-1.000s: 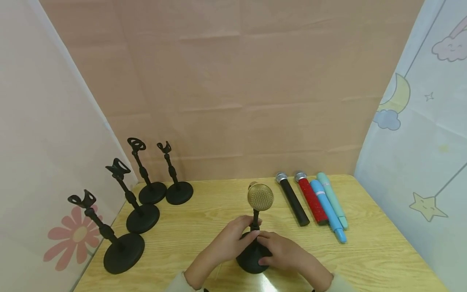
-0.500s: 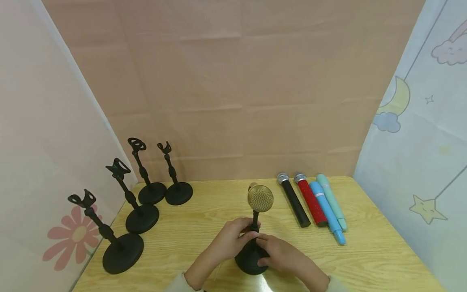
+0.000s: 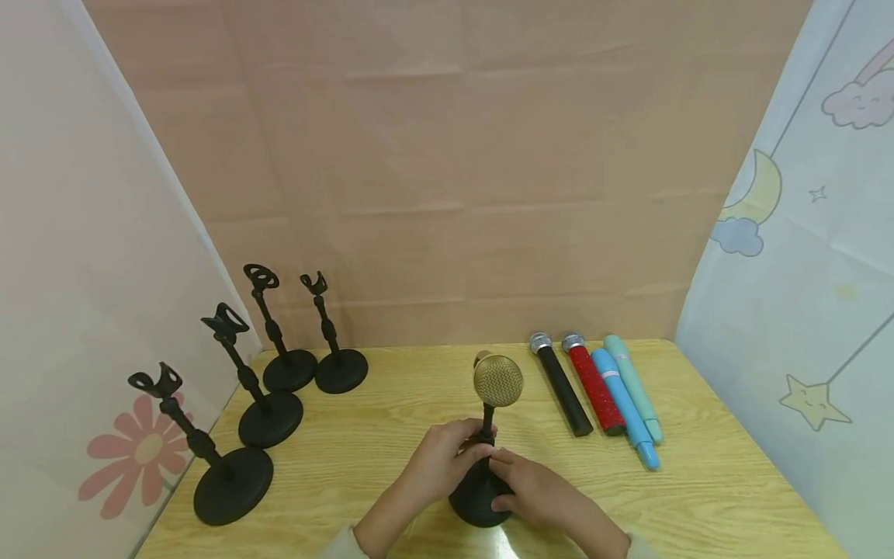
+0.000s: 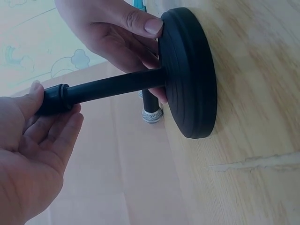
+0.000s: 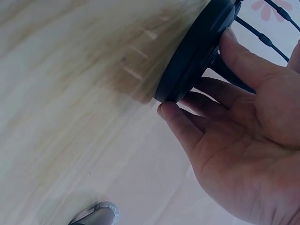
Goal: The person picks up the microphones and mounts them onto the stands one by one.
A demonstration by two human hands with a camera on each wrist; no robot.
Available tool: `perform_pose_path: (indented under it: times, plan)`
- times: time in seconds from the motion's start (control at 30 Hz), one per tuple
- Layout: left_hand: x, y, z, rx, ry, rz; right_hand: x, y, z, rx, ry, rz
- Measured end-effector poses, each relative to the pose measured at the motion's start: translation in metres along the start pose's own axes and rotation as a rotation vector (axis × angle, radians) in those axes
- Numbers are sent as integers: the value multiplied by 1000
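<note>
A black desk microphone stand [image 3: 480, 497] stands upright near the front middle of the table. A microphone with a round gold mesh head [image 3: 498, 380] sits at its top. My left hand [image 3: 441, 462] holds the stand's pole, thumb and fingers around the thick black collar [image 4: 53, 99]. Lower down, my right hand [image 3: 536, 493] grips the round base [image 5: 194, 51], with the thumb on its upper face and fingertips at its edge. In the left wrist view the bare pole [image 4: 117, 86] runs between the two hands.
Several black microphone stands [image 3: 233, 485] without microphones stand along the left side. At the right lie a black microphone [image 3: 562, 388], a red one [image 3: 594, 388], a blue one [image 3: 625, 407] and a mint-green one [image 3: 634, 388]. A brown backdrop [image 3: 461, 194] rises behind the table.
The head view has shifted slightly. Both hands keep the same hold on the stand, which stays almost in place.
</note>
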State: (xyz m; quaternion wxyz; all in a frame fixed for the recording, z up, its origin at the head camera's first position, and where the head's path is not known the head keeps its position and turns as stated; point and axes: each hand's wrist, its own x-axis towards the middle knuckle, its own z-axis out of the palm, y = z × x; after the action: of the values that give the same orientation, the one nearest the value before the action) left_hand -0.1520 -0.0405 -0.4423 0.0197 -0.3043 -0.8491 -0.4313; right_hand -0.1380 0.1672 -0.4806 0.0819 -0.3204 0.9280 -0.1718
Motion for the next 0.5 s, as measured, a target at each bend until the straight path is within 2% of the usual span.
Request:
perform_pose_path:
  times: [0.17,0.5]
  plan:
    - [0,1,1,7,17,-10,-1,0,0,8,-11,15]
    - [-1,0,4,9,73,22,0,-1,-1,22,-34,35]
